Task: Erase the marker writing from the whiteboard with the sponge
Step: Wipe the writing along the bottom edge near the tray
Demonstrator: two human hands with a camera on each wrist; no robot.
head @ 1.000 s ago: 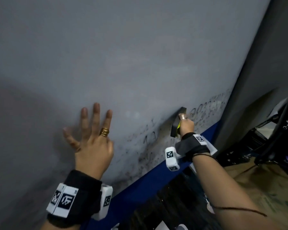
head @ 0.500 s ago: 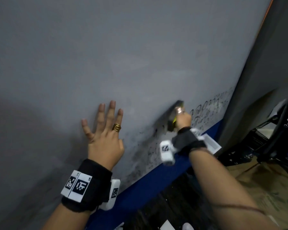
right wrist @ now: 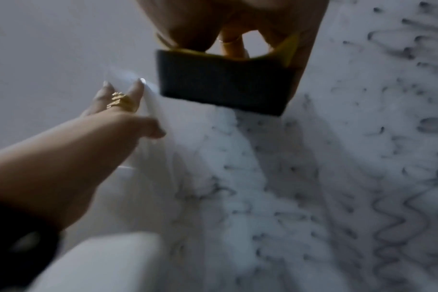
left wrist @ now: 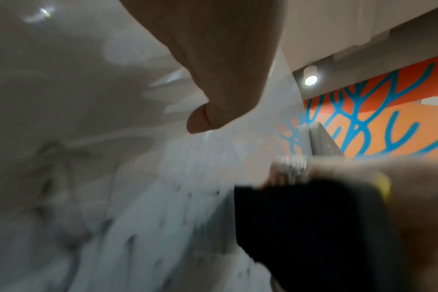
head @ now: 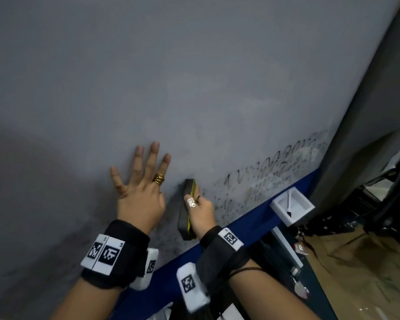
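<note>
One dark sponge, yellow-backed, flat against smudged whiteboard.

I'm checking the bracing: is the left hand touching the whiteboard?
Touching. The head view shows the left hand spread flat on the whiteboard, no gap visible.

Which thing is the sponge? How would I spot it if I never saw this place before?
Find the big grey whiteboard and follow it down toward its blue bottom edge. Between the two hands, the right hand presses a small block flat against the board: that is the sponge. It is dark with a thin yellow layer on the hand's side, unlike the white tray farther right.
</note>
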